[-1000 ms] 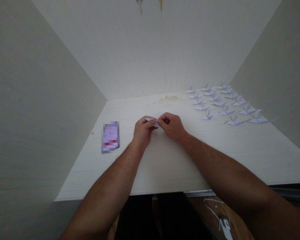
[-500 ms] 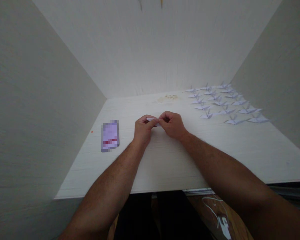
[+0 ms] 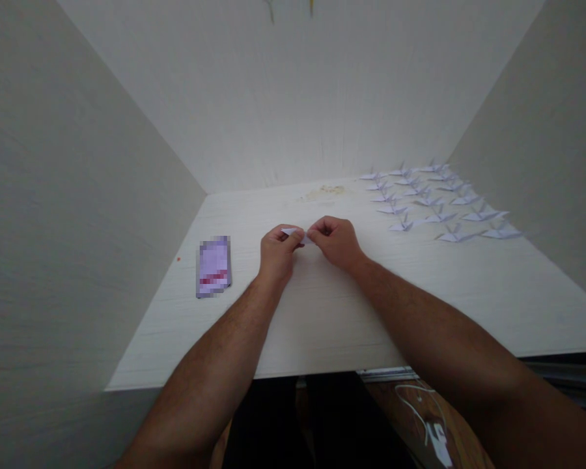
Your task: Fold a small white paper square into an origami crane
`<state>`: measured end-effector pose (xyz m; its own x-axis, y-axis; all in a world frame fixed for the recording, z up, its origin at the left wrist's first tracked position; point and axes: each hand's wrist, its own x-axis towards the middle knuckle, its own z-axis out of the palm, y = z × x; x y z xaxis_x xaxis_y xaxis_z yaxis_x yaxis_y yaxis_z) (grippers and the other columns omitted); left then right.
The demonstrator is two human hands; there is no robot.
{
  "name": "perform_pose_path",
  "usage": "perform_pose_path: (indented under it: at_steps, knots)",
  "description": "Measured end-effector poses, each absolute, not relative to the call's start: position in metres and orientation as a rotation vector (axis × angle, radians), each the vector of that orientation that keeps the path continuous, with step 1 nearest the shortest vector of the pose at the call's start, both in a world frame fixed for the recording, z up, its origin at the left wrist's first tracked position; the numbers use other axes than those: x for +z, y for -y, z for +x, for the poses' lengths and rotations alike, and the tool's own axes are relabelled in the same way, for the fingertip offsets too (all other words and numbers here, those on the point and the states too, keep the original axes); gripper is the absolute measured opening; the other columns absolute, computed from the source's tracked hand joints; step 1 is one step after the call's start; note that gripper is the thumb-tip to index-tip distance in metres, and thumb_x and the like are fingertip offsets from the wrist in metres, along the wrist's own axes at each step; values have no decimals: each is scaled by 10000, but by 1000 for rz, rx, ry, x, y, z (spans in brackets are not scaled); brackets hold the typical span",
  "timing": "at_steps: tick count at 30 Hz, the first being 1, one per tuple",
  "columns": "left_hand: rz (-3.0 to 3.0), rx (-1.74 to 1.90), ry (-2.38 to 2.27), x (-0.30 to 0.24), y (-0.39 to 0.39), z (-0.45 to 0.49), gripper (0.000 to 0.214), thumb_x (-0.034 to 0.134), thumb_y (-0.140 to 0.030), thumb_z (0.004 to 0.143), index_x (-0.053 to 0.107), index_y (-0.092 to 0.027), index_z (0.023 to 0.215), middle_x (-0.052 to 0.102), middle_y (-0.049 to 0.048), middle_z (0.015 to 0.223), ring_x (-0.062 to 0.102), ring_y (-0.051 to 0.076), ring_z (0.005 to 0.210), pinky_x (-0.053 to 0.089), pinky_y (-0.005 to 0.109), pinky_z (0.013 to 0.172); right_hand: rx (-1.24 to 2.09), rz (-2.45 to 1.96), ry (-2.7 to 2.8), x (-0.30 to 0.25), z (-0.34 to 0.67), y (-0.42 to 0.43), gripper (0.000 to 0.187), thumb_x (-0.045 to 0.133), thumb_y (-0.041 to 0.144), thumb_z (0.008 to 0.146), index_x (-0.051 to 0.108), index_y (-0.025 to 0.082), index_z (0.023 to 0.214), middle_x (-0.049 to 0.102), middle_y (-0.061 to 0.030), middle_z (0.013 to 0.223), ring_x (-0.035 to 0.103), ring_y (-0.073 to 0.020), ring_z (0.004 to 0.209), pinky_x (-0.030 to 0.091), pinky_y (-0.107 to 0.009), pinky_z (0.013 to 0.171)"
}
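Between my two hands, over the middle of the white table, is a small folded piece of white paper (image 3: 290, 231). My left hand (image 3: 278, 251) pinches it between thumb and fingers, and a pointed end sticks out above the thumb. At the paper's right end, the fingertips of my right hand (image 3: 336, 241) are pinched together on it. My fingers hide most of the paper, so the shape of its folds cannot be made out. To the right, several folded white paper cranes (image 3: 439, 215) stand in rows.
A purple, blurred-out flat object (image 3: 213, 267) lies on the table (image 3: 332, 312) at the left. Panels (image 3: 317, 91) rise behind and at both sides. A tiny orange speck (image 3: 178, 259) is near the left edge. Below, a white power strip with a cable (image 3: 438, 443) rests on the floor.
The paper has shifted slightly left in my left hand, and more of its pointed end shows. My fingertips are a little farther apart. The view has moved slightly.
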<state>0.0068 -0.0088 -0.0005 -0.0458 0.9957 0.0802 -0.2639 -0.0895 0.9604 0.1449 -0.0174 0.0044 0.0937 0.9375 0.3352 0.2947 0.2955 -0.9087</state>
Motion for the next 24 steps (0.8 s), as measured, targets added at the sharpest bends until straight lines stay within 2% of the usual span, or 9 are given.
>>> perform_pose_path:
  at_steps: [4,12,24]
  knots:
    - [1041,1428,-998,0,7,6,207,794,-288,600,642,-176,683,590,-26,634,548,95,603,465,242,603,778,-1201,1415,3,146,16,123,664,289,742,669,177,693,660,-5,627,568,-126,577,458,-265,586]
    - [1081,1390,-1017,-2,4,4,177,777,-260,622,646,-175,707,520,-49,555,450,71,492,333,222,485,755,-1225,1421,4,149,15,125,669,286,731,666,173,679,652,-1,611,558,-123,569,444,-260,577]
    - [975,1395,-1014,4,7,7,173,768,-229,611,655,-141,708,530,-42,521,457,65,460,327,201,450,719,-1231,1423,4,151,14,116,638,264,733,643,177,656,621,9,586,530,-116,551,415,-254,541]
